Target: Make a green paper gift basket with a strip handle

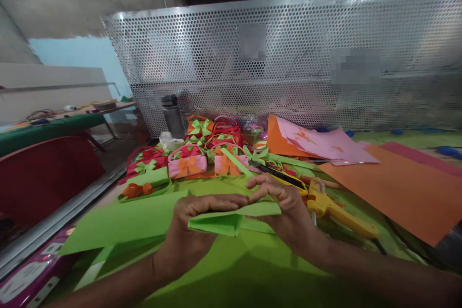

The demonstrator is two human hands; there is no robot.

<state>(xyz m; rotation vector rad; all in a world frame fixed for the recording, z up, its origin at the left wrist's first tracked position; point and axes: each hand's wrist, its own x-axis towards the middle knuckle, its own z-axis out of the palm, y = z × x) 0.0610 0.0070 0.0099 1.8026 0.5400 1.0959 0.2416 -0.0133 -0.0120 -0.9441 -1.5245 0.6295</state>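
Between my two hands is a folded light-green craft paper piece (216, 224), held above the green work surface, with its open folded end facing me. My left hand (197, 216) grips it from the left, fingers lying along the top and thumb side underneath. On the right, my right hand (285, 207) pinches it, with bent fingertips meeting those of the left hand on the upper edge. A larger light-green sheet (133, 214) lies just left of my left hand. Close beyond my right hand are a black-and-yellow utility knife (283, 175) and a yellow glue gun (334, 209).
Small pink bags (187, 166) and red ones with bows stand at the back, beside a grey bottle (173, 118). Orange sheets (400, 183) and pink sheets (325, 142) lie right. A purple power strip (32, 274) sits front left. A perforated metal panel (288, 77) closes the back.
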